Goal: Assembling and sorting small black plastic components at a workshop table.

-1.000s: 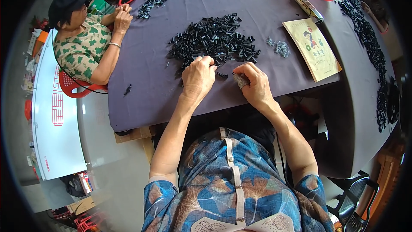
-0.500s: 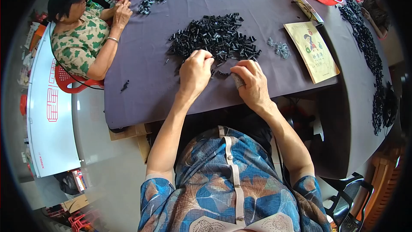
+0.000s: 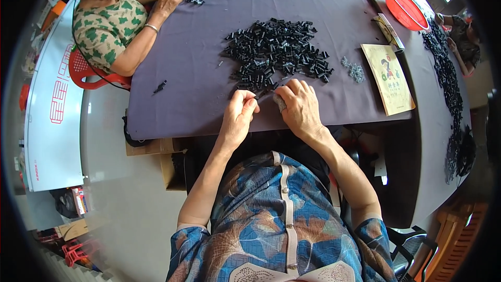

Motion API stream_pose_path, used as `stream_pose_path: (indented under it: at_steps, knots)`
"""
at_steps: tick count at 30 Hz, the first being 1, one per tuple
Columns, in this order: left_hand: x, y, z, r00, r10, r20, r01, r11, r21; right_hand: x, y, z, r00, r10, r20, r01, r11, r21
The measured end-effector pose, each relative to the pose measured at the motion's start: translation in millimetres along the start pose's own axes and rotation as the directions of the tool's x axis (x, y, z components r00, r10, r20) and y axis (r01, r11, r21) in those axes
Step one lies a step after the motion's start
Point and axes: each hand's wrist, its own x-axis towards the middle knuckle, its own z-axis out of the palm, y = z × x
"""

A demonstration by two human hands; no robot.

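Sits at a grey-clothed table (image 3: 182, 89), facing a heap of small black pieces (image 3: 279, 52) spread on it. Curls the right hand (image 3: 301, 108) half closed, palm down, and the left hand (image 3: 239, 117) tighter, thumb to forefinger, both close to the heap's near edge. Has a grey pad (image 3: 280, 103) beside the right thumb — held or worn, cannot tell which. Pinches a thin dark piece (image 3: 258, 96) at the left fingertips.
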Motion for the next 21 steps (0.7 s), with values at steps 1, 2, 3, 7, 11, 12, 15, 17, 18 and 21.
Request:
stream_pose_path:
  at_steps: [1,2,3,7,11,12,15,17,18,21]
  knots:
    - [0.2,0.1,0.8,1.0,0.009,-0.003,-0.009,1.0,0.016,3.2,-0.9,2.3,0.999,-0.008,-0.053,0.005,0.999,-0.05]
    - [0.5,-1.7,1.4,1.0,0.029,-0.003,-0.029,0.998,0.055,5.0,-1.1,3.1,0.999,-0.017,-0.045,0.015,0.999,-0.051]
    - [0.5,-3.6,1.3,0.999,0.048,-0.005,-0.047,0.994,0.096,7.3,-2.3,3.9,0.999,-0.005,-0.049,0.002,0.997,-0.073]
    - [2.1,-6.6,1.5,0.997,0.077,-0.006,-0.076,0.996,0.046,12.3,-3.9,5.5,1.0,0.017,-0.01,-0.018,0.992,-0.124]
    - [4.7,-13.0,0.2,0.991,0.131,-0.019,-0.131,0.991,0.001,14.2,-5.4,6.2,0.999,0.036,0.032,-0.031,0.988,-0.148]
    - [4.8,-12.8,0.6,0.991,0.132,-0.018,-0.132,0.991,-0.012,14.8,-5.2,6.2,0.999,0.04,0.036,-0.034,0.987,-0.156]
    - [5.2,-14.0,1.1,0.991,0.134,-0.021,-0.135,0.99,-0.034,15.3,-4.2,3.5,0.996,0.045,0.072,-0.035,0.99,-0.136]
    - [4.8,-13.6,2.1,0.991,0.135,-0.022,-0.136,0.99,-0.042,17.7,-2.5,2.1,0.997,0.033,0.075,-0.023,0.99,-0.137]
    - [4.8,-12.6,2.0,0.993,0.112,-0.028,-0.113,0.992,-0.06,19.0,-2.2,1.3,0.994,0.026,0.109,-0.011,0.99,-0.138]
    - [3.8,-10.4,2.7,0.996,0.078,-0.045,-0.081,0.993,-0.082,17.0,-1.0,4.2,0.991,-0.014,0.135,0.038,0.984,-0.175]
